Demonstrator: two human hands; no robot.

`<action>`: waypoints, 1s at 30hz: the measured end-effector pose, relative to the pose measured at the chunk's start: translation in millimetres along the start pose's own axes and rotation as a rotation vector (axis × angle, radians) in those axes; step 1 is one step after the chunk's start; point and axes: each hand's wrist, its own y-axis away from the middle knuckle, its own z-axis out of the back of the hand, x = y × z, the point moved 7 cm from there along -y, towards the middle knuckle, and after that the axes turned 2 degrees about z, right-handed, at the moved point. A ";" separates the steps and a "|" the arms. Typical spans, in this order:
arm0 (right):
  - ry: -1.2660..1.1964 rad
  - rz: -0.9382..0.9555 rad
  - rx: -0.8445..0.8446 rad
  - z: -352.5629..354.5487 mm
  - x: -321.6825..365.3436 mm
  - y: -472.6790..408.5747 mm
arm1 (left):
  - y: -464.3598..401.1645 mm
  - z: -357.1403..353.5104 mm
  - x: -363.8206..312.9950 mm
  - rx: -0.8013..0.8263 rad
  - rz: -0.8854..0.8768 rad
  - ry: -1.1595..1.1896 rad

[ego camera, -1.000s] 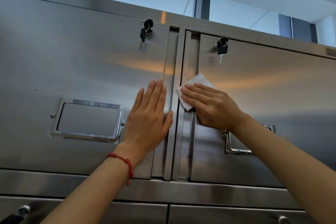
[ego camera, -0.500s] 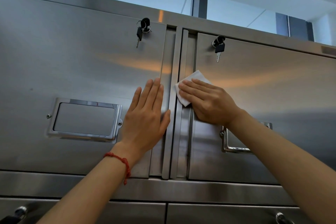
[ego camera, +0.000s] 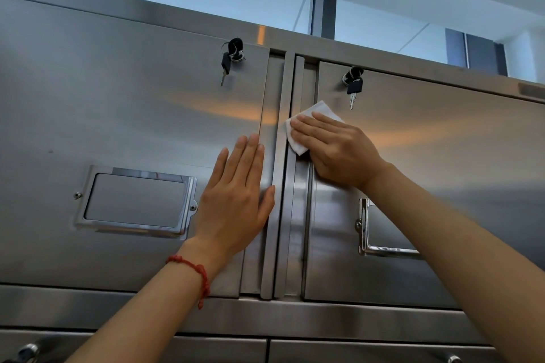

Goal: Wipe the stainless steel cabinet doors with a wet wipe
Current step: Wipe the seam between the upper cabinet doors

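Though folded, white wet wipe point(ego camera: 303, 127) flat under R hand point(ego camera: 339, 150).

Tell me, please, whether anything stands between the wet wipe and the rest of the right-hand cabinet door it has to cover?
The keys hang from the lock just above and right of the wet wipe, which the right hand presses flat. Lower down, the label frame projects from the right door. Otherwise the steel is bare.
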 end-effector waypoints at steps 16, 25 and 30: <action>0.029 -0.090 -0.033 -0.4 -2.9 -4.1 | 0.2 0.5 -0.2 -0.013 -0.007 0.007; 0.043 -0.122 -0.039 -1.0 -1.7 -4.2 | -0.1 -1.1 0.6 -0.007 -0.003 0.016; 0.031 -0.158 -0.024 -1.7 1.2 -4.4 | 0.3 -1.2 1.0 -0.021 -0.002 0.010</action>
